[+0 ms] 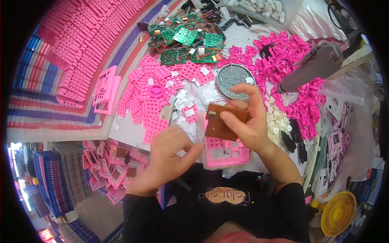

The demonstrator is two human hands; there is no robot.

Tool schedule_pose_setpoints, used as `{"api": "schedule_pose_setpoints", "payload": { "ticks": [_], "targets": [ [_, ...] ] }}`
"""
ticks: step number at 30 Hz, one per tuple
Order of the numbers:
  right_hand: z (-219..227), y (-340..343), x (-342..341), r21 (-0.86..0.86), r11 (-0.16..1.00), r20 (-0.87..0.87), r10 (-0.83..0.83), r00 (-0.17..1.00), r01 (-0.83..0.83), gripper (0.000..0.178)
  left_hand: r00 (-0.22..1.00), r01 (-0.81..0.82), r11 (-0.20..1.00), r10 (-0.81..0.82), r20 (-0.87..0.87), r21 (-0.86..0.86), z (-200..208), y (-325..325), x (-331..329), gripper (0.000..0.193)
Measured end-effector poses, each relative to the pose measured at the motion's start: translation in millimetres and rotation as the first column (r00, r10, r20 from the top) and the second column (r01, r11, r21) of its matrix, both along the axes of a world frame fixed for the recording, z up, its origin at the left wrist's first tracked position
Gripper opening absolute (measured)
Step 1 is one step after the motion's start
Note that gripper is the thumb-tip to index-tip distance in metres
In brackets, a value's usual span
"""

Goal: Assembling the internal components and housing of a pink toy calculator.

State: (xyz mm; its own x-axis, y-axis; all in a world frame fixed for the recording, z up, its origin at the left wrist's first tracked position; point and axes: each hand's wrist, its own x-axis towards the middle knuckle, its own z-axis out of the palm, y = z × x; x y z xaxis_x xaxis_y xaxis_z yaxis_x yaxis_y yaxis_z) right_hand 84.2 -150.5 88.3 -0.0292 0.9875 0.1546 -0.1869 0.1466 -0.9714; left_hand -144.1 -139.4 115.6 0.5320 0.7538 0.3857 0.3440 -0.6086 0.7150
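Between the thumb and fingers of my right hand [251, 121] is a brown circuit board [219, 131], tilted over a pink plastic casing [214, 158]. The casing lies in front of me with a pink button pad in it. My left hand [172, 150] hovers left of the casing. Its thumb stretches toward the casing's edge, apart from the bent fingers, and nothing shows in it; the fingertips are hidden. Beyond my right hand stands a round tin of small metal screws [231, 77]. Loose pink button pads [156, 105] lie past my left hand, beside small white squares [184, 99].
Green circuit boards with wires [186, 36] pile at the back. Pink moulded parts [279, 56] heap at the right, below a grey power screwdriver [312, 69]. Stacked pink casings [81, 44] stand far left. A yellow basket [338, 213] is low right.
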Motion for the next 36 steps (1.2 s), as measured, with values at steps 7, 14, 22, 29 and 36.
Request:
{"api": "schedule_pose_setpoints", "payload": {
  "ticks": [7, 14, 22, 29, 36],
  "targets": [
    [-18.0, 6.5, -14.7, 0.037, 0.993, -0.189, -0.099, 0.977, 0.108, 0.038, 0.981, -0.074, 0.896, 0.144, 0.129, -0.437, -43.9, -54.1, 35.4, 0.011],
    [-25.3, 5.9, -23.5, 0.022, 0.984, -0.422, -0.152, 0.894, 0.177, 0.052, 0.971, -0.044, 0.763, 0.184, 0.152, -0.644, -52.5, -54.4, 24.5, 0.045],
    [-32.9, -14.6, -32.3, -0.03, 0.999, -0.262, -0.04, 0.964, 0.033, 0.063, 0.462, 0.311, 0.729, 0.444, 0.768, -0.609, -106.2, -0.7, 41.5, 0.04],
    [-12.9, -32.0, 10.4, -0.365, 0.89, 0.368, 0.408, 0.835, -0.274, 0.045, 0.475, 0.28, 0.677, 0.519, 0.711, -0.681, -69.1, 10.0, 34.4, 0.032],
    [4.9, 0.0, 18.8, 0.341, 0.927, 0.529, -0.328, 0.783, 0.157, 0.017, 0.607, 0.293, 0.657, 0.434, 0.666, -0.695, -66.9, 7.7, 36.0, 0.04]
  ]
}}
